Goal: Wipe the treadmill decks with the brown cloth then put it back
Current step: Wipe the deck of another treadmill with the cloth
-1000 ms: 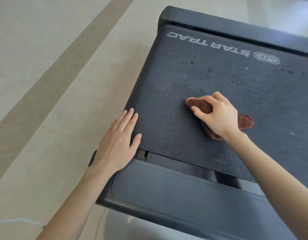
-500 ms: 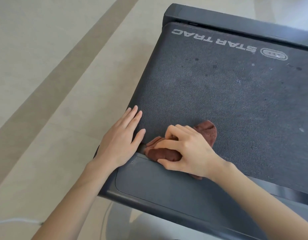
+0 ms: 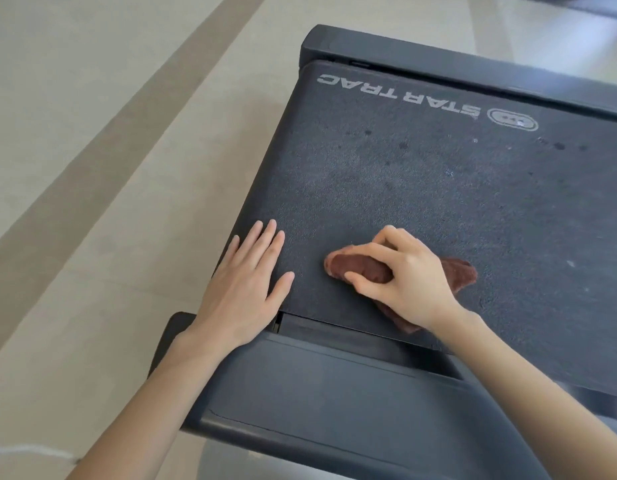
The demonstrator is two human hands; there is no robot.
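On a pale floor, a treadmill deck is tended with a brown cloth.
The belt is marked STAR TRAC and speckled with spots; an end cover is fitted at its near edge. The left hand is laid flat, fingers straight, on the deck's left margin. The cloth is gripped in the curled right hand and pressed to the belt, one corner seemingly tucked under the wrist.
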